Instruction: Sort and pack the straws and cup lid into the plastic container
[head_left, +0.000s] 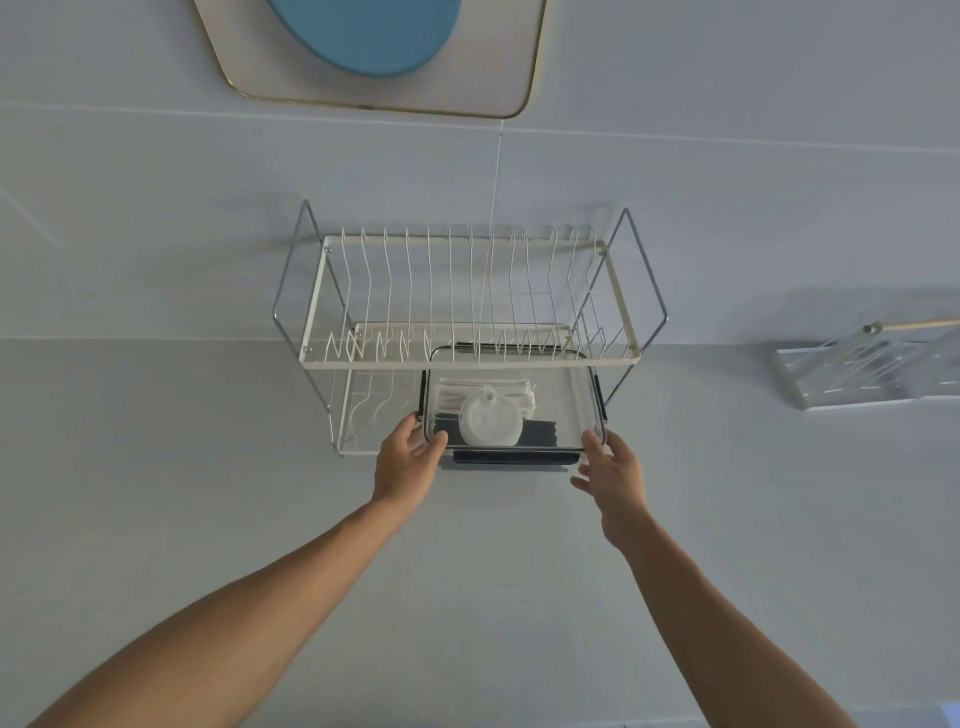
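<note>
A clear plastic container (574, 400) with a dark-clipped lid sits on the lower tier of a white wire dish rack (467, 358). Inside it lie white straws (470, 391), dark straws (540, 432) and a white round cup lid (490, 420) on top of them. My left hand (408, 457) touches the container's near left corner, fingers spread. My right hand (610, 475) touches its near right corner, fingers apart. The container's far end is partly hidden behind the rack's upper tier.
The rack stands against a pale tiled wall on a grey counter. A clear acrylic holder with a wooden handle (867, 364) sits at the right. A gold-rimmed mirror (374, 57) hangs above.
</note>
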